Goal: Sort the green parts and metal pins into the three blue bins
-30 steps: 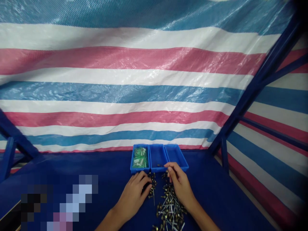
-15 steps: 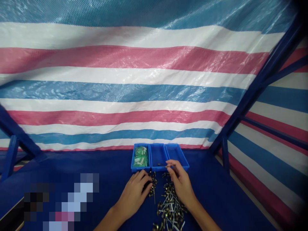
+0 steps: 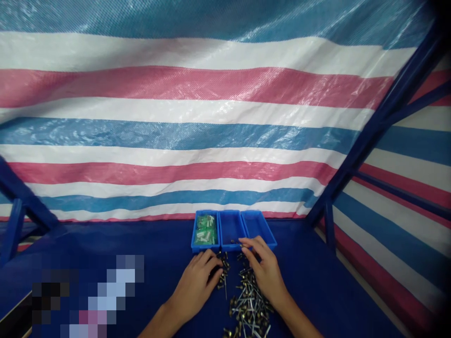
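My left hand [image 3: 197, 277] rests on the table at the left of a small cluster of screw-like metal pieces [image 3: 223, 278]. Its fingers curl with thumb and forefinger close together; anything between the tips is hidden. Over the front rim of the middle blue bin [image 3: 232, 224], my right hand [image 3: 262, 263] pinches one small brass-coloured screw-like piece [image 3: 242, 245]. Another small piece [image 3: 233, 241] lies inside that bin near its front. Below my right hand spreads a larger heap of similar pieces [image 3: 251, 300], with silver shanks and brass-coloured heads.
The left blue bin [image 3: 193, 234] holds green bags with white pieces. A third blue bin [image 3: 259, 223] stands at the right. Blue frame posts [image 3: 329, 225] and a striped tarp [image 3: 176, 169] bound the blue table [image 3: 141, 244]. A pixelated patch covers the lower left.
My right hand has shifted slightly left and down at the middle bin's front, still pinching the small piece. My left hand stays nearly still.
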Available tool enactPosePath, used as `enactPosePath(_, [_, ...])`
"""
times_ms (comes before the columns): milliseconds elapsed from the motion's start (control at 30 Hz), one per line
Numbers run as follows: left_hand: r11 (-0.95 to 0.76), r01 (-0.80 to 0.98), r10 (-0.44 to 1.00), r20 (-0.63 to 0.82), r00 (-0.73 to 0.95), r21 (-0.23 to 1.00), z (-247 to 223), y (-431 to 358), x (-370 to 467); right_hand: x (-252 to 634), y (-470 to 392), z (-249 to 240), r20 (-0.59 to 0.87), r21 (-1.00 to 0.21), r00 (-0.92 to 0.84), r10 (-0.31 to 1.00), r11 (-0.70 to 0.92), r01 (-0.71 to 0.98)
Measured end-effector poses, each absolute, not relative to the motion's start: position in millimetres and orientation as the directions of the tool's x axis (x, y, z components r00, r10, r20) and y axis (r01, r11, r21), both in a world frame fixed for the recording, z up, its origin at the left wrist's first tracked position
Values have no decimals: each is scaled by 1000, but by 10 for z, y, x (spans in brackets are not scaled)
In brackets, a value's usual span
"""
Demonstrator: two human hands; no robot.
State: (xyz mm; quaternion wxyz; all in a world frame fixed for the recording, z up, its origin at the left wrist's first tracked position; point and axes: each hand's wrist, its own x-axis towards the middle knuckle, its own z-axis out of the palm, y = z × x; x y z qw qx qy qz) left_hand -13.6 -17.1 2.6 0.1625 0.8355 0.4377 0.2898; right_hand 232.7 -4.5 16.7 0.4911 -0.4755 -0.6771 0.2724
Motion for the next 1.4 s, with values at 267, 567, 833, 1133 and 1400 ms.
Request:
enactPosePath(267, [-557, 641, 830, 325, 453, 528, 51, -172, -136, 2324, -45, 144, 376, -840, -124, 918, 394, 372])
enactPosePath(567, [-550, 649, 835, 318, 449, 526, 67, -187, -135, 2309, -60, 176, 387, -828, -112, 915, 399, 394])
enactPosePath(833, [-543, 651, 839, 304, 452, 530, 44, -170, -131, 2327, -53, 153, 438, -806, -77, 896, 430, 407])
enactPosePath(1133, [-546, 647, 837, 305, 455, 532, 35, -168, -141, 2318, -49, 175, 475, -792, -70, 877, 461, 400])
enactPosePath(1400, [-549, 653, 835, 311, 453, 521, 35, -172, -139, 2324, -53, 91, 393, -879, -69, 917, 397, 264])
